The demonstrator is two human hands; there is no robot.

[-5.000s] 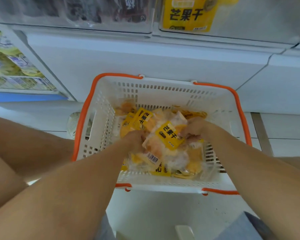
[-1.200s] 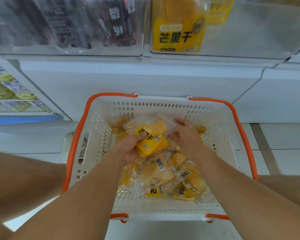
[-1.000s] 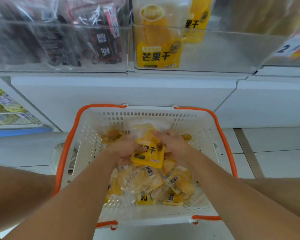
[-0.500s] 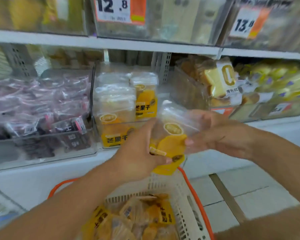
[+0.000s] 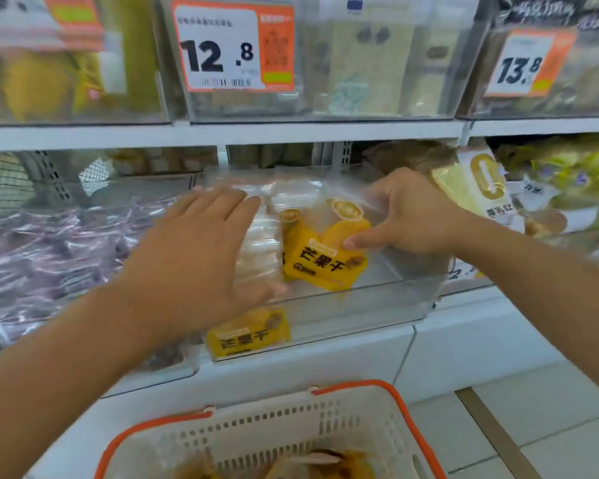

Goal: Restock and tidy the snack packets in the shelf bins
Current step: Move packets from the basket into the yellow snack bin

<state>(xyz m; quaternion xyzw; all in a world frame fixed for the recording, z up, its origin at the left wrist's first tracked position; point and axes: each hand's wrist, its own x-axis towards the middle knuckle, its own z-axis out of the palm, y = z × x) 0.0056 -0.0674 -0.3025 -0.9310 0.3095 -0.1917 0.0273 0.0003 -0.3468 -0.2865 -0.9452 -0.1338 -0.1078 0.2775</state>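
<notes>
Clear shelf bin (image 5: 377, 305), viewed from above its front wall. Left hand (image 5: 201, 257) — fingers straight, pressing flat on the packets stacked at the bin's left side. Right hand (image 5: 408, 216) pinches the yellow mango packets (image 5: 320, 261) by their clear tops, standing them mid-bin; bare floor lies between them and the bin's right wall. One packet (image 5: 248, 335) lies against the front wall. Below the bin — the orange-rimmed basket (image 5: 329, 426).

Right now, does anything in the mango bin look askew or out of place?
Yes: the yellow mango packets the right hand is placing lean tilted against the upright row the left hand steadies. Nothing looks spilled or damaged.
</notes>
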